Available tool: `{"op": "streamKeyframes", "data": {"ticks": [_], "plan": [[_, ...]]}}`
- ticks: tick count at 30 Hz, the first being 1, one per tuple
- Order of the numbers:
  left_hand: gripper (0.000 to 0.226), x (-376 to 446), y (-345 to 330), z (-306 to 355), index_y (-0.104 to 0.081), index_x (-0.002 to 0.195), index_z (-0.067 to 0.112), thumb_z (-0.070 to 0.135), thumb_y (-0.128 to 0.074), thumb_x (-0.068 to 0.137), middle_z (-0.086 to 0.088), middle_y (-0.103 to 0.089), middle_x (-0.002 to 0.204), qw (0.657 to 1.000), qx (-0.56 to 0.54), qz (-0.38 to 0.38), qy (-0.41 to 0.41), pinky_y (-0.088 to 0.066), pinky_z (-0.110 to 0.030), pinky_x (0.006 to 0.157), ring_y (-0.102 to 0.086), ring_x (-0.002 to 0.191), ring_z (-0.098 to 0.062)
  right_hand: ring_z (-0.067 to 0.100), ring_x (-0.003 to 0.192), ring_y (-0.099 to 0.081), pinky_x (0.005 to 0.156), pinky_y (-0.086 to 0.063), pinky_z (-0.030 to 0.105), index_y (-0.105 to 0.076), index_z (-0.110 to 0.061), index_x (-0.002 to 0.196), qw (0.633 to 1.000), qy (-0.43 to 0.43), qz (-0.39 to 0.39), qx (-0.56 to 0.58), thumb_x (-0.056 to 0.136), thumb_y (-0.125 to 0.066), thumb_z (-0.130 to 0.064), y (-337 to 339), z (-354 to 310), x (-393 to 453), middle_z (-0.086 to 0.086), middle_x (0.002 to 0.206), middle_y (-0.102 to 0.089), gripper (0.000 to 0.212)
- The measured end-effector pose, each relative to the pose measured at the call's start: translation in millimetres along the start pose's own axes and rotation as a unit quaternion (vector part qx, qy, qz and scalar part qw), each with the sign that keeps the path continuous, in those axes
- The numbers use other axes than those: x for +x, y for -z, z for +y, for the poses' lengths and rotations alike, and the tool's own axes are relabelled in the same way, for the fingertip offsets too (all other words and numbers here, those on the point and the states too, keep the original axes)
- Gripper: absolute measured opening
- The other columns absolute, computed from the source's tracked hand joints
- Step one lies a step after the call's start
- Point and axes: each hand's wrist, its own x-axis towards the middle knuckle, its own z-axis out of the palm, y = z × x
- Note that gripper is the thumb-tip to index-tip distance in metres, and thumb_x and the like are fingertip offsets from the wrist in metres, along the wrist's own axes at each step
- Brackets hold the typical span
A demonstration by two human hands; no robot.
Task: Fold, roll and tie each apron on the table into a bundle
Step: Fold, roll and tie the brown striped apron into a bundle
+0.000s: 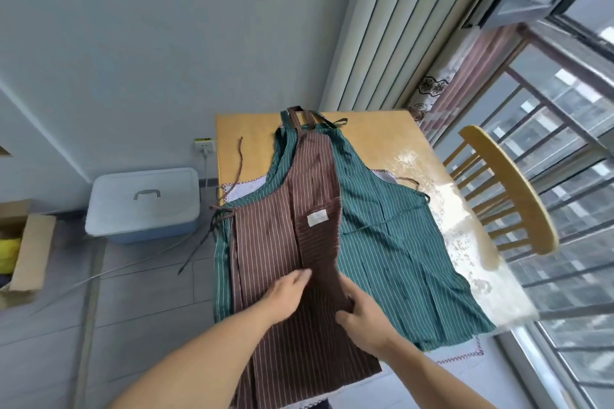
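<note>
Brown cloth: the brown apron (pixel 265 242) — thin, white-striped — lies topmost on the surface (pixel 246 133), its right side folded over toward the middle, the fold edge running away from the fingers.
Left hand (pixel 287 289): fingers straight and together, pressing flat on the cloth just left of the fold.
Right hand (pixel 362 312): fingers (pixel 347 295) curled, pinching the folded edge from the right.
Handling: soft, light, limp stuff — it will likely slump and slide on the layer below unless pinned. Judged best taken at the long folded edge or the hem corners, one palm holding the panel down.
Ties: the neck loop (pixel 300 118) lies far beyond the fingertips; a dark waist tie (pixel 202 242) trails off the surface to the left.
Under it: a green apron (pixel 398 242) spreads out right of the right hand, with a pale trimmed one (pixel 242 191) peeking from beneath.
Around: a wooden chair (pixel 508 189) at far right, a blue lidded bin (pixel 143 206) on the floor to the left.
</note>
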Motion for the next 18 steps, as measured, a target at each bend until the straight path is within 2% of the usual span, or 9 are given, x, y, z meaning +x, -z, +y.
{"op": "streamKeyframes", "data": {"ticks": [2, 3, 6, 8, 10, 12, 14, 16, 18], "plan": [[0.072, -2, 20, 6, -0.038, 0.155, 0.027, 0.070, -0.023, 0.099, -0.004, -0.039, 0.160, 0.993, -0.101, 0.039, 0.049, -0.026, -0.043, 0.120, -0.035, 0.147, -0.029, 0.003, 0.120, -0.063, 0.097, -0.053, 0.026, -0.028, -0.053, 0.154, 0.994, 0.035, -0.031, -0.099, 0.076, -0.046, -0.002, -23, -16, 1, -0.025, 0.137, -0.061, 0.095], [0.079, -2, 31, 5, -0.039, 0.154, 0.028, 0.077, -0.023, 0.094, -0.004, -0.040, 0.159, 0.983, -0.153, 0.055, 0.080, -0.025, -0.045, 0.119, -0.036, 0.146, -0.030, 0.011, 0.114, -0.067, 0.093, -0.055, 0.030, -0.018, -0.058, 0.154, 0.985, 0.040, -0.049, -0.159, 0.074, -0.044, -0.007, -36, -22, 5, -0.019, 0.133, -0.065, 0.099], [0.115, 8, 60, -10, -0.049, 0.148, 0.033, 0.106, -0.029, 0.060, -0.003, -0.051, 0.152, 0.945, -0.297, 0.076, 0.110, -0.025, -0.053, 0.121, -0.045, 0.139, -0.029, 0.027, 0.080, -0.067, 0.075, -0.058, 0.038, 0.000, -0.056, 0.155, 0.937, 0.013, -0.097, -0.335, 0.080, -0.043, -0.006, -82, -33, 17, 0.001, 0.098, -0.074, 0.100], [0.126, 15, 72, -23, -0.042, 0.152, 0.031, 0.107, -0.041, 0.051, -0.003, -0.046, 0.155, 0.927, -0.341, 0.105, 0.115, -0.027, -0.056, 0.120, -0.044, 0.140, -0.029, 0.027, 0.076, -0.064, 0.072, -0.057, 0.039, 0.001, -0.050, 0.157, 0.914, -0.011, -0.136, -0.383, 0.087, -0.047, -0.005, -110, -39, 24, 0.002, 0.090, -0.069, 0.095], [0.113, 16, 80, -32, -0.029, 0.157, 0.024, 0.090, -0.057, 0.069, -0.004, -0.036, 0.160, 0.933, -0.309, 0.133, 0.129, -0.029, -0.056, 0.118, -0.038, 0.144, -0.032, 0.026, 0.084, -0.069, 0.078, -0.060, 0.042, -0.016, -0.049, 0.154, 0.914, -0.040, -0.188, -0.358, 0.095, -0.054, -0.023, -129, -36, 30, 0.000, 0.099, -0.071, 0.075], [0.083, 22, 82, -50, -0.035, 0.153, 0.017, 0.056, -0.068, 0.088, -0.008, -0.044, 0.154, 0.941, -0.261, 0.158, 0.143, -0.040, -0.054, 0.113, -0.048, 0.134, -0.033, 0.020, 0.092, -0.073, 0.085, -0.061, 0.041, -0.043, -0.042, 0.144, 0.929, -0.073, -0.199, -0.303, 0.097, -0.059, -0.047, -140, -27, 32, -0.004, 0.108, -0.072, 0.050], [0.057, 27, 82, -65, -0.045, 0.145, 0.013, 0.030, -0.067, 0.096, -0.011, -0.056, 0.143, 0.945, -0.240, 0.168, 0.144, -0.047, -0.053, 0.107, -0.058, 0.123, -0.032, 0.014, 0.103, -0.068, 0.092, -0.058, 0.036, -0.056, -0.037, 0.136, 0.948, -0.075, -0.121, -0.284, 0.098, -0.059, -0.048, -137, -17, 30, -0.007, 0.120, -0.068, 0.040], [0.046, 27, 82, -68, -0.049, 0.143, 0.008, 0.015, -0.062, 0.099, -0.011, -0.058, 0.140, 0.947, -0.229, 0.173, 0.144, -0.047, -0.049, 0.109, -0.059, 0.122, -0.032, 0.010, 0.118, -0.058, 0.100, -0.053, 0.030, -0.053, -0.033, 0.141, 0.956, -0.077, 0.007, -0.283, 0.098, -0.061, -0.039, -123, -5, 33, -0.009, 0.134, -0.059, 0.044], [0.044, 27, 82, -64, -0.049, 0.144, 0.004, 0.008, -0.058, 0.101, -0.013, -0.057, 0.140, 0.949, -0.207, 0.190, 0.143, -0.045, -0.042, 0.110, -0.056, 0.125, -0.031, 0.010, 0.122, -0.052, 0.099, -0.051, 0.028, -0.044, -0.029, 0.146, 0.954, -0.115, 0.081, -0.265, 0.096, -0.065, -0.038, -104, 8, 40, -0.009, 0.137, -0.053, 0.054]]}}
